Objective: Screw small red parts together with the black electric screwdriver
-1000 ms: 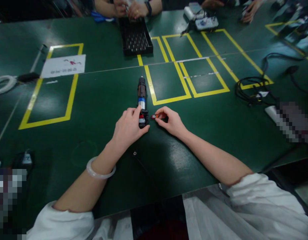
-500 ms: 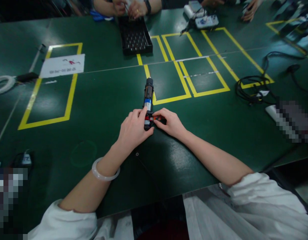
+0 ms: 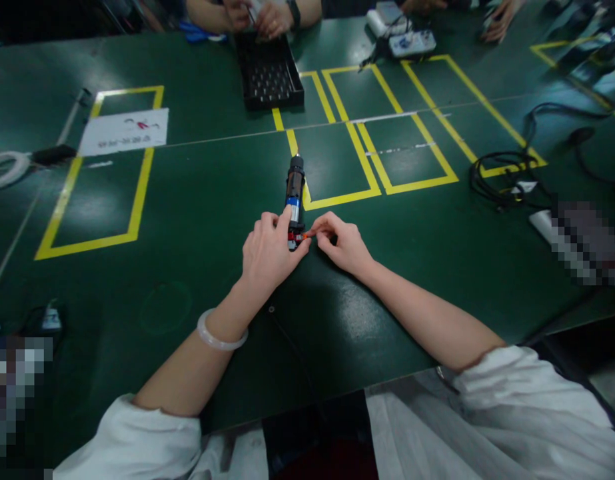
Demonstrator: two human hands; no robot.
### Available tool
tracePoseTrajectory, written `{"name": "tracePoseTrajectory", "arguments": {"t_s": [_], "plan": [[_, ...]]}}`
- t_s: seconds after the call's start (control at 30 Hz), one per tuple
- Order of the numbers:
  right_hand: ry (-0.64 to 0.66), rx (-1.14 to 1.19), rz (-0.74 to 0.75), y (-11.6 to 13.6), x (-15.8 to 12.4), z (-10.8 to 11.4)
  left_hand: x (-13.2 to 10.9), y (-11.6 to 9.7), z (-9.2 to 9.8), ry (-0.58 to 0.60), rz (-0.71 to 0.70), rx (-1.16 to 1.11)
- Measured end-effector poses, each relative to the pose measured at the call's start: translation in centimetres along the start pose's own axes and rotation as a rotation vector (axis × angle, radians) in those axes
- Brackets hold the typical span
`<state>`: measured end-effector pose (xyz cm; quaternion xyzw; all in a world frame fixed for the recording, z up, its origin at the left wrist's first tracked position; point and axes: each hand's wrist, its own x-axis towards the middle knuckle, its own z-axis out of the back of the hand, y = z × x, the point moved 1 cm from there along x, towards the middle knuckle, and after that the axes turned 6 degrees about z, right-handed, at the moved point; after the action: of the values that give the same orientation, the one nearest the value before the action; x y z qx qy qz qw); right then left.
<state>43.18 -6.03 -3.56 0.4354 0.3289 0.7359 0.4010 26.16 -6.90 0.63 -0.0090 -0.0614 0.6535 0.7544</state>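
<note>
A black cylindrical device (image 3: 294, 189) with a blue and silver band lies on the green table (image 3: 187, 220), pointing away from me. My left hand (image 3: 270, 253) is closed around its near end, index finger laid along the body. My right hand (image 3: 340, 243) pinches a small red-orange part (image 3: 306, 235) against the right side of that near end.
A black tray (image 3: 270, 73) stands at the far edge, with another person's hands above it. Yellow tape rectangles (image 3: 377, 143) mark the table. A white label sheet (image 3: 124, 131) lies at the left, black cables (image 3: 507, 177) at the right, small devices (image 3: 407, 40) at the far right.
The device swung from left of the yellow line to lie across it. My right hand brought the red-orange part from a short gap up against the device's near end.
</note>
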Motion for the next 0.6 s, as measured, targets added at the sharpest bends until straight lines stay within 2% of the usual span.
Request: {"name": "tracePoseTrajectory", "arguments": {"t_s": [0.17,0.3,0.43,0.6], "plan": [[-0.009,-0.049,0.020,0.0,0.1,0.1,0.1,1.1,0.2,0.002,-0.018,0.020],[-0.008,-0.031,0.009,0.1,0.1,0.2,-0.2,3.0,0.7,0.022,-0.003,0.056],[0.017,-0.025,0.000,0.0,0.0,0.2,-0.7,6.3,1.4,0.051,0.088,0.075],[0.040,-0.020,-0.010,-0.1,-0.1,0.2,-1.4,11.9,2.7,0.082,0.227,0.135]]}}
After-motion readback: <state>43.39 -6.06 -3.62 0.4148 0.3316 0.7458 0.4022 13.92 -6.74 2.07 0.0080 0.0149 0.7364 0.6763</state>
